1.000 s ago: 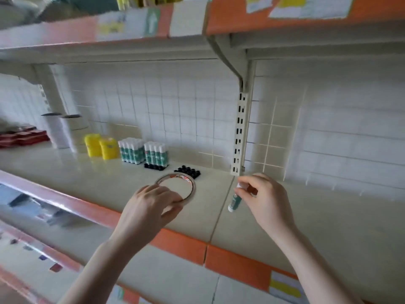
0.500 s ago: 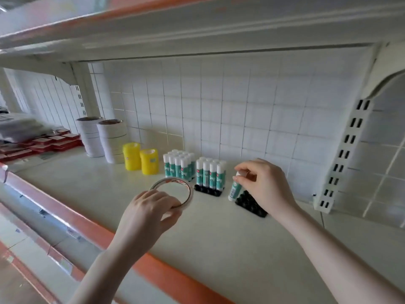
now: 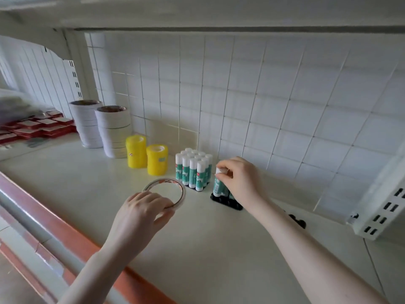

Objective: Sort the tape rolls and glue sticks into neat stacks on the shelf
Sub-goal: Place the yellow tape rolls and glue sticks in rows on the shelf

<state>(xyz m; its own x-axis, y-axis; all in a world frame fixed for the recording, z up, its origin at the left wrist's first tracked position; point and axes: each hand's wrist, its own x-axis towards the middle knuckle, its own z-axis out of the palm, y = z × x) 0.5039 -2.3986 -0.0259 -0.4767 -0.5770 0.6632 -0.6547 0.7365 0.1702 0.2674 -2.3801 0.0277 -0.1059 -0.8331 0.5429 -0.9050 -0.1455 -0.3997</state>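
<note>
Cream shelf (image 3: 65, 183) backed by white tiled wall (image 3: 285, 106).

Shelf (image 3: 219, 249) smooth, painted; wall tiles (image 3: 285, 95) glossy ceramic; yellow tape rolls (image 3: 157, 159) shiny plastic-wrapped.

Two tall stacks of white tape rolls (image 3: 86, 123) (image 3: 114, 131) stand at the back of the shelf, the rolls in each too many and too thin to count. Beside them stand two stacks of yellow tape rolls (image 3: 135, 151) (image 3: 157, 159). One thin clear tape ring with an orange-printed core (image 3: 173, 189) is apart from the stacks. The block of green-and-white glue sticks with white caps (image 3: 194, 170) shows about twelve caps, four to a row. One more glue stick of the same kind (image 3: 217, 183) stands on one black plastic holder tray (image 3: 228, 202); a second black tray (image 3: 298, 220) lies farther right. Two hands (image 3: 140, 216) (image 3: 241, 178) are in view. Red flat boxes (image 3: 37, 128) at far left are blurred, uncountable.
</note>
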